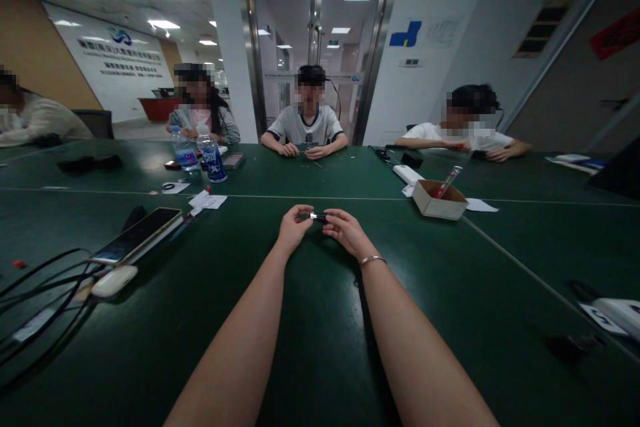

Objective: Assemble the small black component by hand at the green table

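Note:
Both my arms reach forward over the dark green table (320, 347). My left hand (293, 227) and my right hand (345, 230) meet at the table's middle, fingers pinched on the two ends of a small dark part with a shiny metal tip (316, 217). The part is too small to name. A thin bracelet (373, 259) circles my right wrist.
A phone (136, 235) on a white pack, a white oval device (113, 280) and black cables (40, 280) lie left. A small cardboard box (439, 200) with a red-tipped tube stands right. Water bottles (213, 157) stand farther back. Several people sit across the table.

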Tool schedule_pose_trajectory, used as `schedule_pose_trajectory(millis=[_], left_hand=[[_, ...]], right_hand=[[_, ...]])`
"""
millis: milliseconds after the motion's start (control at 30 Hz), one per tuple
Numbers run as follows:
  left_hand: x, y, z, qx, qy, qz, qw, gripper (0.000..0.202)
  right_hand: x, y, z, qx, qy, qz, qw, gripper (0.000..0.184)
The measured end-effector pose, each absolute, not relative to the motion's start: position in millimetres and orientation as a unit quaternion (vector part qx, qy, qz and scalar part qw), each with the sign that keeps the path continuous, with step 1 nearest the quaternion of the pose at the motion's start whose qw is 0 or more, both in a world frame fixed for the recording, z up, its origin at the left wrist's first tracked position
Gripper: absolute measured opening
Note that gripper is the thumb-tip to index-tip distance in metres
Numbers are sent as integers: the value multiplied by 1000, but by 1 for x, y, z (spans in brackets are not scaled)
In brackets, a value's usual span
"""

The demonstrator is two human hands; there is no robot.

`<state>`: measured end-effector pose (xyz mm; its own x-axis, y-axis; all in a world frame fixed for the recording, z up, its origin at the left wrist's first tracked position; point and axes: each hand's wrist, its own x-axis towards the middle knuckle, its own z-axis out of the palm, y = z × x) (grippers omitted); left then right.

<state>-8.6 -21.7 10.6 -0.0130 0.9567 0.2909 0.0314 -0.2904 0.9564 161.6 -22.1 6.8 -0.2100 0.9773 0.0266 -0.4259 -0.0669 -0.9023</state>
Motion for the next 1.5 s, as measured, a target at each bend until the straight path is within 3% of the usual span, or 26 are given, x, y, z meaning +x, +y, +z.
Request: schedule_pose_trajectory(millis=[1333, 1500], left_hand=[[-9, -26, 14, 551, 469, 536, 435, 25], [-9, -25, 12, 569, 515, 505, 394, 39]], right_hand=[[161, -22, 9, -333, -416, 655, 536, 26], [162, -22, 8, -329, -424, 654, 533, 26]])
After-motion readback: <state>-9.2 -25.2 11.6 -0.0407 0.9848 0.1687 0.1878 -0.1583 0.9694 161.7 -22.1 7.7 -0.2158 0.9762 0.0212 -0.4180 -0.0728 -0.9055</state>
